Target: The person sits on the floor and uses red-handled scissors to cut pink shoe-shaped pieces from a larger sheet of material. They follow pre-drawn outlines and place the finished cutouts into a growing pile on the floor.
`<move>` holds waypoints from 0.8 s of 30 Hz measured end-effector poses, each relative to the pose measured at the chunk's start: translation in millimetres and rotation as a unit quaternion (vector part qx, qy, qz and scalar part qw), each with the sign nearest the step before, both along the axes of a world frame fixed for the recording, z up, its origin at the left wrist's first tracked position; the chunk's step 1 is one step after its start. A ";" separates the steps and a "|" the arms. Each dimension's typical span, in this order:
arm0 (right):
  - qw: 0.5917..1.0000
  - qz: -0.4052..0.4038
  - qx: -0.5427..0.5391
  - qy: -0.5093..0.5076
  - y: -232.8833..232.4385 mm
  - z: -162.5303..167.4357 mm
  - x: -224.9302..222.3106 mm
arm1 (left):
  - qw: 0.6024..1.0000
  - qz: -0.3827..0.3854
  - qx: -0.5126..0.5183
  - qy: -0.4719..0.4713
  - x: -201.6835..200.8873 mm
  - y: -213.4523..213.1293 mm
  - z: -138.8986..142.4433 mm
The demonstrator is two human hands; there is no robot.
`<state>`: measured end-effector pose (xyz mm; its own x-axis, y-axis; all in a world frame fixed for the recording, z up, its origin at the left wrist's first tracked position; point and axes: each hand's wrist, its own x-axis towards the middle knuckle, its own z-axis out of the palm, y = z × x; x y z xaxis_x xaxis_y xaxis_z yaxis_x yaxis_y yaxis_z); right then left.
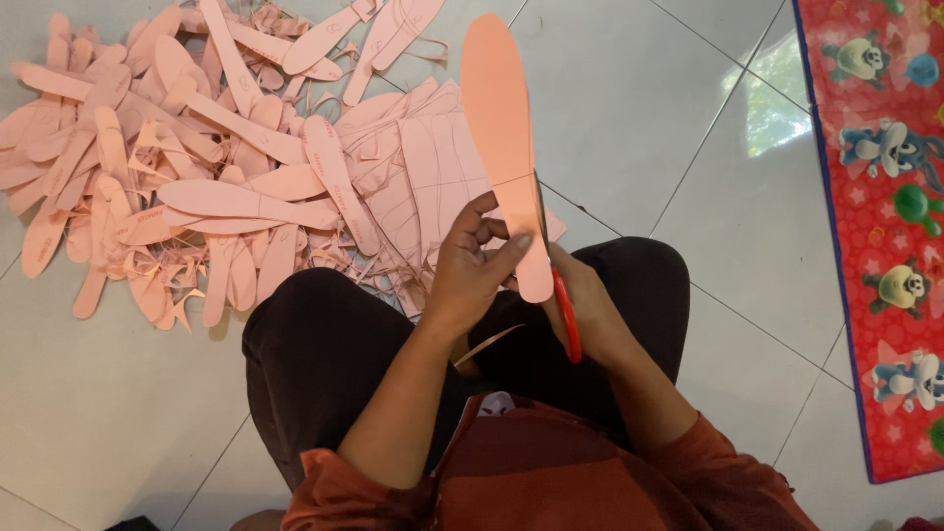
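— What is the left hand (470, 264) doing?
— Pinching a pink insole (504, 138), holding it upright above the lap.
— And the right hand (588, 313)?
— Closing round red scissors (566, 317) just beside the insole's lower end. Cut pieces (197, 157) are lying on the floor (629, 108).

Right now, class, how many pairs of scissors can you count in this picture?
1. The red-handled scissors are in the right hand, beside the pink insole cut-out that the left hand holds. Others may lie hidden under the pile of pink cut-outs.
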<state>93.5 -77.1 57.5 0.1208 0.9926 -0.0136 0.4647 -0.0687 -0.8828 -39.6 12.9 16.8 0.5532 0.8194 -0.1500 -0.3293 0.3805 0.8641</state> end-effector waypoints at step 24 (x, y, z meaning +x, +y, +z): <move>0.985 0.041 -0.075 0.151 -1.3 -1.6 -1.0 | 0.996 0.080 0.030 -0.014 -5.1 5.4 2.4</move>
<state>92.5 -78.4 55.9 0.0091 0.9829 -0.1839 0.1926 -0.1822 -0.9642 -44.7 18.3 19.2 0.4188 0.9042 -0.0843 -0.4062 0.2695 0.8731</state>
